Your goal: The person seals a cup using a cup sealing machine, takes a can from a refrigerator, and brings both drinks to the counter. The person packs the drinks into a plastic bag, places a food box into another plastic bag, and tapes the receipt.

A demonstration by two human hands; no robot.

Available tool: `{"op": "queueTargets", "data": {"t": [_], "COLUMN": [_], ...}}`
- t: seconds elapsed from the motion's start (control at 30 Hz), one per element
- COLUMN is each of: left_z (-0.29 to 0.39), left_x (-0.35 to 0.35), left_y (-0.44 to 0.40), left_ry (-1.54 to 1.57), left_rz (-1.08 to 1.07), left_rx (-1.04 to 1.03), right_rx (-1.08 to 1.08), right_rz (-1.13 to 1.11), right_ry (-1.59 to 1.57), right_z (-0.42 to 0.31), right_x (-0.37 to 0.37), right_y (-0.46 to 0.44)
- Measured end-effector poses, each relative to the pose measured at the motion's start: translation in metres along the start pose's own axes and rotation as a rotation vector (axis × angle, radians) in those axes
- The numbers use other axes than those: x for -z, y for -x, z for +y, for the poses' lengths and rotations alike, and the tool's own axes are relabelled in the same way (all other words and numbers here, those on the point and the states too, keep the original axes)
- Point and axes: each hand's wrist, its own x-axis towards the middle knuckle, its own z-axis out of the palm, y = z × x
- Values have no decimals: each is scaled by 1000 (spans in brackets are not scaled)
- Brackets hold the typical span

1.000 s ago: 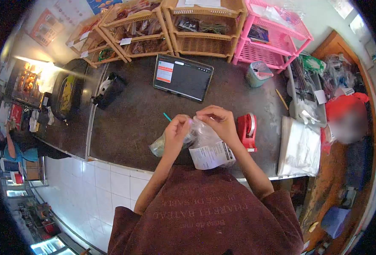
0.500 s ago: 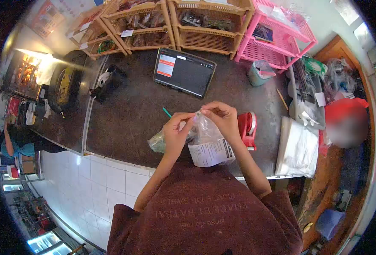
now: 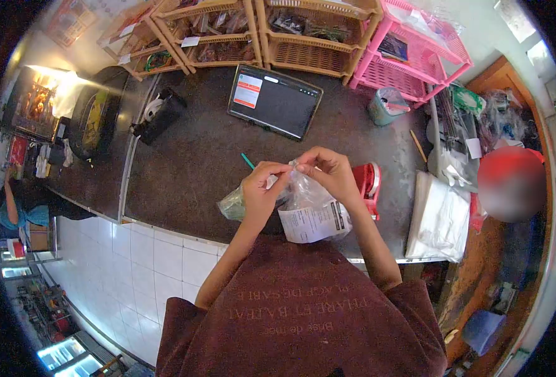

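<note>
A clear plastic bag (image 3: 304, 193) hangs between my two hands, close to my chest at the counter's front edge. My left hand (image 3: 265, 188) is closed, thumb and forefinger pinching the bag's top edge. Facing it, my right hand (image 3: 328, 173) pinches the same edge, the fingertips of both hands almost meeting. A white printed label (image 3: 312, 223) shows on the lower part of the bag. Beside my left hand lies a greenish clear plastic packet (image 3: 233, 206), partly covered by the hand. A red tape dispenser (image 3: 369, 188) stands just right of my right hand.
On the dark counter (image 3: 184, 169) are a tablet (image 3: 275, 103), a green stick (image 3: 247, 161), a cup (image 3: 386, 108), a pencil (image 3: 418, 146) and stacked clear bags (image 3: 440, 217). Tan racks (image 3: 309, 60) and a pink rack (image 3: 410, 60) line the back. Another person (image 3: 23, 210) is at far left.
The view has shifted slightly. My hands keep their pinch on the bag's top edge, with only small finger movement, and the label has tilted a little.
</note>
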Motion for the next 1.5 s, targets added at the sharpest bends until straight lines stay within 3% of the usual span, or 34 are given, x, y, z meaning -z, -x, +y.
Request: {"op": "queueTargets", "data": {"t": [0.07,0.17,0.27,0.37,0.47,0.57,0.67,0.77,0.9,1.0,1.1,1.2,1.37,1.5], "left_z": [-1,-1,-4,0,4,-8,-14,-22,-22,2,26,10,9,4], "left_x": [-1,0,-1,-2,-6,-12,-15,-15,-4,-9,-18,-15,-12,-10], "left_y": [1,3,4,1,-2,-6,-4,1,14,5,-7,-8,-5,-9], "left_ry": [85,142,224,274,340,231,46,-84,-207,-13,40,-2,27,65], "left_rz": [-13,-42,-42,-92,-132,-117,-98,-116,-127,-11,-37,-103,-134,-210], "left_rx": [66,180,276,277,229,97,-11,-106,-144,-80,-12,-114,-38,14], "right_rx": [-108,-5,346,531,513,281,66,61,28,-15,17,55,-34,-149], "right_rz": [-122,-261,-205,-159,-120,-39,95,118,68,19,-27,-23,19,230], "right_ry": [-41,145,454,651,588,285,-218,-524,-584,-563,-572,-573,-693,-764], "right_z": [-6,-17,-25,-29,-26,-5,1,6,1,-2,2,2,12,7], "right_x": [4,8,8,8,8,5,0,-1,2,-2,-4,-4,-5,-15], "right_y": [-1,-5,-8,-12,-12,-5,2,2,-1,7,4,7,15,21]}}
